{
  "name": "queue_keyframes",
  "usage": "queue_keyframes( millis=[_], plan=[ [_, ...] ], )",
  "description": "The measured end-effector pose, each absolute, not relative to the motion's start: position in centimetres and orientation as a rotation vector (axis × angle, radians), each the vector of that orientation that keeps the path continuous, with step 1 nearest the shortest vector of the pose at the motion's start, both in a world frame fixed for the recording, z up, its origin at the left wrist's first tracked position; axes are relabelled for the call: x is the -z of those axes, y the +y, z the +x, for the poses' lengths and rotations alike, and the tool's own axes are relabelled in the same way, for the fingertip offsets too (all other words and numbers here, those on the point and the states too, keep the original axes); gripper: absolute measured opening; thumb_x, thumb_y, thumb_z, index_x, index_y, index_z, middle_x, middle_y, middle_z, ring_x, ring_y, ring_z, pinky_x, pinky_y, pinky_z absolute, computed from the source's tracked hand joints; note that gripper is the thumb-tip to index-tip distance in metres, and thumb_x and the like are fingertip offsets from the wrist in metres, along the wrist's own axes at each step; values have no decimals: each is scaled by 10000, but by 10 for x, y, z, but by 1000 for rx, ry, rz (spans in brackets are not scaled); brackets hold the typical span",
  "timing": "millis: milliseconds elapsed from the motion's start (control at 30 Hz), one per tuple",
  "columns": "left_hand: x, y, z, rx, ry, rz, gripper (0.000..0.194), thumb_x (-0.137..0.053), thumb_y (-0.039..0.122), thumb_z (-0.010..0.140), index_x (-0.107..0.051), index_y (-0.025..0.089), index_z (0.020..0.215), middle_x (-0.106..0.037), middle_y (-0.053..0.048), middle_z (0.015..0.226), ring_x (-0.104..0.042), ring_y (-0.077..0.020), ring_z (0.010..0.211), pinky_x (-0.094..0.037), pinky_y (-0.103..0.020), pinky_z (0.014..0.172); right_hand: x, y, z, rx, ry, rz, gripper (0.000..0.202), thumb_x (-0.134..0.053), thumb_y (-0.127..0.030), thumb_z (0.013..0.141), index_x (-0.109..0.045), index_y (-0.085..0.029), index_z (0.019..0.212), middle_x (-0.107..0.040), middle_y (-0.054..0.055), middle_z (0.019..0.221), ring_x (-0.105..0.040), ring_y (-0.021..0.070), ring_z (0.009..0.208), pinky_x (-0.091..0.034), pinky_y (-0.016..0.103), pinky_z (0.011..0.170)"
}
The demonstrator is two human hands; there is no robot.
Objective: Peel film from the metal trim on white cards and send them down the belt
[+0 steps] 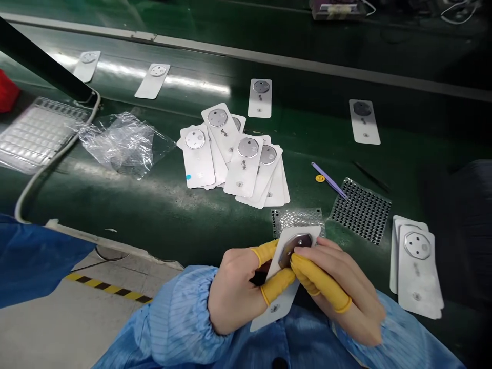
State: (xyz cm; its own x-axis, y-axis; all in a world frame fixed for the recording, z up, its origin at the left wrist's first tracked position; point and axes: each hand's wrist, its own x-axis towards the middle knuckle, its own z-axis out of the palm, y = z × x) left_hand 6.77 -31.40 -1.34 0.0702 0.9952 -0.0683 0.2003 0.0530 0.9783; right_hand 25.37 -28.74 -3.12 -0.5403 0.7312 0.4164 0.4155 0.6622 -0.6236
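A white card point(284, 302) with a shiny metallic octagonal plate is tilted in front of my body. My left hand point(249, 287), with yellow finger cots, grips its left side between thumb and fingers. The yellow-covered fingers of my right hand point(334, 282) press together at the plate's lower right edge; whether they pinch a small part is hidden. Just beyond the card lies a clear bubbled sheet point(302, 218). To its right is a perforated sheet of black dots point(361, 210), with purple tweezers point(328, 180) resting on its corner beside a yellow disc point(320, 179).
A loose pile of white cards point(244, 164) lies mid-table, and a smaller stack point(418, 271) at right. Single cards lie farther back. Crumpled clear plastic point(123, 143), a clear tray point(34, 133), a cable point(49, 164) and a dark post point(42, 61) are at left.
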Motion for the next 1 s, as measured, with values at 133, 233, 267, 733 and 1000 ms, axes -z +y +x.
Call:
queue_keyframes(
  millis=[133, 233, 267, 733, 1000],
  plan=[
    [13, -313, 69, -990, 1281, 1361, 200, -642, 185, 819, -703, 129, 1001, -733, -32, 787, -687, -154, 651, -581, -202, 638, 33, -284, 260, -556, -2239, -844, 545, -533, -82, 849, -451, -216, 1371, -659, 46, 1176, -639, 246, 1035, -532, 469, 985],
    [13, -313, 71, -980, 1262, 1389, 218, -624, 170, 820, -690, 140, 1027, -722, -23, 743, -680, -148, 630, -574, -197, 615, 31, -283, 264, -477, -2308, -790, 542, -510, -72, 851, -446, -187, 1377, -652, 59, 1200, -628, 253, 1070, -520, 473, 1000],
    [13, -313, 72, -981, 1267, 1403, 210, -623, 167, 819, -691, 140, 1016, -718, -21, 731, -676, -145, 624, -571, -194, 612, 31, -282, 264, -461, -2319, -777, 526, -487, -69, 860, -448, -173, 1374, -653, 64, 1199, -628, 247, 1077, -513, 463, 1011],
    [22, -306, 74, -869, 1194, 1204, 238, -624, 134, 782, -672, 109, 1014, -714, -58, 863, -710, -200, 792, -600, -235, 739, 47, -276, 261, -334, -2524, -648, 366, -516, -38, 811, -546, -18, 1176, -507, 270, 1315, -460, 358, 1261, -480, 556, 984],
    [31, -305, 78, -896, 1103, 1125, 218, -642, 77, 750, -673, 109, 964, -710, -66, 856, -707, -207, 791, -605, -263, 737, 58, -276, 265, -428, -2463, -685, 454, -511, -87, 832, -481, -49, 1283, -518, 241, 1318, -454, 345, 1269, -512, 534, 948]
  ],
)
